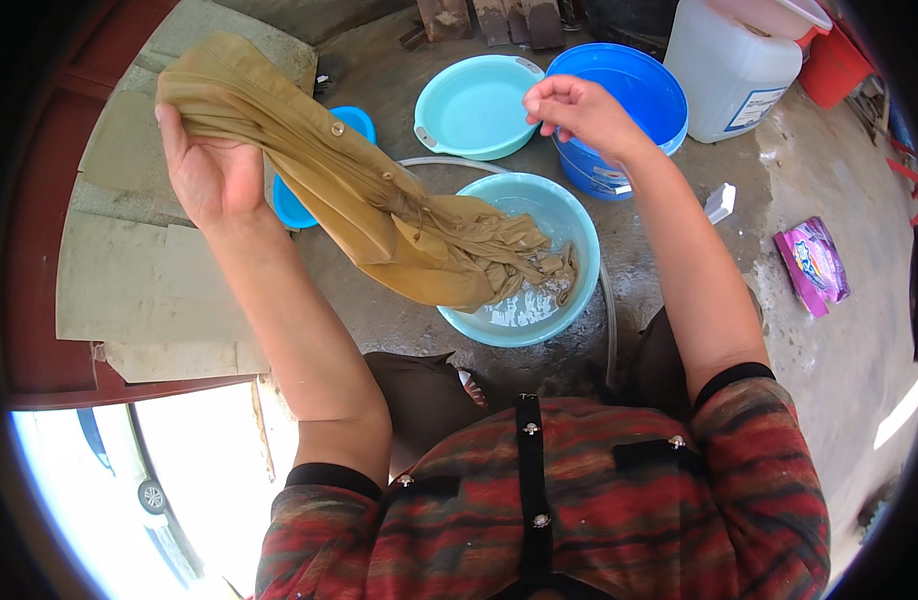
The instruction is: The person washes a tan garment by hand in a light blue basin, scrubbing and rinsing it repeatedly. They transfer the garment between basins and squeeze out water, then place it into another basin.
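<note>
My left hand (215,176), raised at the left, grips the upper end of a wet tan buttoned garment (354,195). The cloth slants down to the right, and its bunched lower end lies in a light-blue plastic basin (466,322) with some water in it. Part of the garment hides the basin's left rim. In the air by the blue bucket (616,64), my right hand (579,116) has its fingers half curled and loosely apart, with nothing visible in them.
Behind stands a turquoise basin (474,112) with handles. A blue basin (297,206) is partly covered by the garment. A clear hose (609,315) curves around the near basin. To the right are a white jug (736,82), a white block (720,202) and a purple detergent bag (811,262).
</note>
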The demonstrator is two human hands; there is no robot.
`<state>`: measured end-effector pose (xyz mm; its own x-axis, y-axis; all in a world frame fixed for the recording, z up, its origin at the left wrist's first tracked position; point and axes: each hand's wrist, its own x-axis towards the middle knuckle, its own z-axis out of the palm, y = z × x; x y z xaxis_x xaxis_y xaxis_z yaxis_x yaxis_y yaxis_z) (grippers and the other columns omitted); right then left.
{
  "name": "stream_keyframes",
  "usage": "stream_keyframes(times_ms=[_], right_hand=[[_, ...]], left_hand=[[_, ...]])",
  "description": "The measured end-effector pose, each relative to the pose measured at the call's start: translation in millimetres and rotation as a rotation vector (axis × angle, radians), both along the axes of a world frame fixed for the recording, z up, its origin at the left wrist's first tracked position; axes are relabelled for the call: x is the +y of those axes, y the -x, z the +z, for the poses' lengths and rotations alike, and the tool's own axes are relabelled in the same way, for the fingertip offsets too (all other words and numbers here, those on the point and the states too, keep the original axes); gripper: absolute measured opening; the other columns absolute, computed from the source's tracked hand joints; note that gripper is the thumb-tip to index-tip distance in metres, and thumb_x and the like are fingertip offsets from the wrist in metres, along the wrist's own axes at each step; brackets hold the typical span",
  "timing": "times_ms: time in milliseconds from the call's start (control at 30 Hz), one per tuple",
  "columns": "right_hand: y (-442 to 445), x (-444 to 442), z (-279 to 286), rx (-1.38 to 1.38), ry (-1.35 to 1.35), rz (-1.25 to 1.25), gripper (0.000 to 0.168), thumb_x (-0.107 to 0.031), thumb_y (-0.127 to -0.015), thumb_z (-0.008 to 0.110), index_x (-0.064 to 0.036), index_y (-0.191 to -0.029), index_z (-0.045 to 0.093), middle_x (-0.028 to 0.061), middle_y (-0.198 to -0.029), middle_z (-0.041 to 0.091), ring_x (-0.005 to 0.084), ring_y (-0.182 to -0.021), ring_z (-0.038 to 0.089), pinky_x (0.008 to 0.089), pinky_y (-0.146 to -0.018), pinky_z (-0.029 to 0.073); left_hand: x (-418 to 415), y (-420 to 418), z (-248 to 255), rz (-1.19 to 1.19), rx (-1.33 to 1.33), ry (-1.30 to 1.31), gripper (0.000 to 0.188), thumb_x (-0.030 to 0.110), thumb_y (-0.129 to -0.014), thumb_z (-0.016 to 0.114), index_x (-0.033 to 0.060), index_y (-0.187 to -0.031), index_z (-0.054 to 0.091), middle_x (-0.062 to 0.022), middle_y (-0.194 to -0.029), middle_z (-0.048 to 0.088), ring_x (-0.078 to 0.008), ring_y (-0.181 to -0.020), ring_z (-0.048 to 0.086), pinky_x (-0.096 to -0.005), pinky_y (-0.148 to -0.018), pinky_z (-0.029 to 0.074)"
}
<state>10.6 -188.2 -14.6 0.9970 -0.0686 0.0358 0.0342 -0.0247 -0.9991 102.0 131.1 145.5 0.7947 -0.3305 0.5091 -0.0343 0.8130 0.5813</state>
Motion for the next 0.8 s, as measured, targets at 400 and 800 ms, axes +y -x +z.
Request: stream_keyframes(times_ms=[400,800], right_hand=[[-1.7,82.1,-75.8,0.114,0.233,0.18,0.021,-0.017,-0.081,0.068,-0.004,-0.096,0.061,0.0034,-0.081,0.06,0.0113,-0.074,0.055,0.0272,-0.068,0.045],[-2.7,25.4,-22.0,0.084,-0.453,0.02,0.016,-0.02,-0.089,0.06,-0.008,-0.1,0.057,-0.0007,-0.094,0.06,0.0088,-0.088,0.054,0.0254,-0.079,0.043]], left_hand=[[18.7,5.2,6.0,-0.281,-0.066,0.082,0.038,0.026,-0.099,0.038,0.0026,-0.128,0.046,-0.0112,-0.135,0.046,-0.0272,-0.125,0.042,-0.0463,-0.107,0.032],[53.3,-15.4,-4.2,-0.235,-0.099,0.151,0.039,0.026,-0.101,0.032,0.0002,-0.126,0.046,-0.0122,-0.133,0.048,-0.0265,-0.121,0.046,-0.0436,-0.103,0.037]])
